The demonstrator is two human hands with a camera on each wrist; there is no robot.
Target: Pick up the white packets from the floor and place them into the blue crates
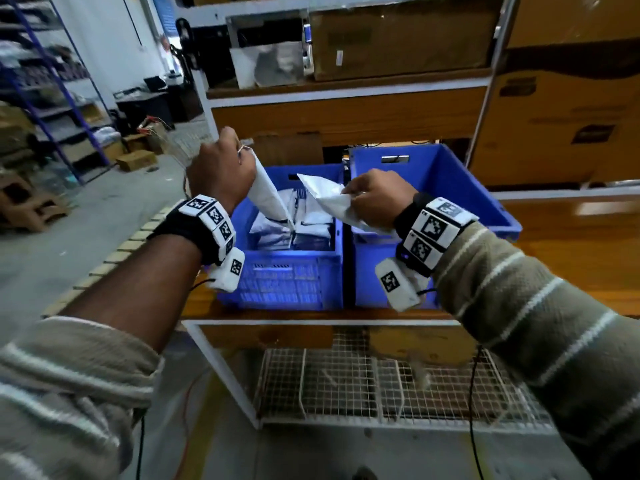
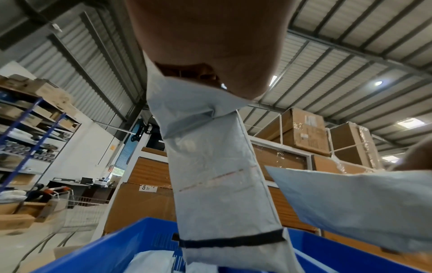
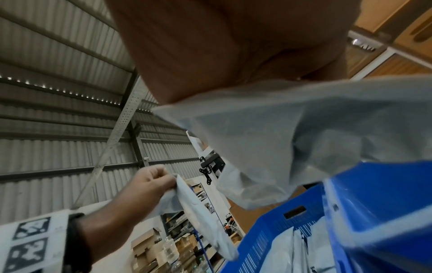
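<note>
We are at the placing step, both hands loaded over the crates. Left hand (image 1: 221,168) pinches the top edge of a long white packet (image 1: 270,192), hanging upright with its lower end inside the left blue crate (image 1: 287,282), among packets already piled (image 1: 304,220) there. Right hand (image 1: 377,199) grips a crumpled white packet (image 1: 329,199) above the wall shared with the right blue crate (image 1: 450,181). Next, we judge: let the left packet go, carry the right one clear of the wall before dropping.
</note>
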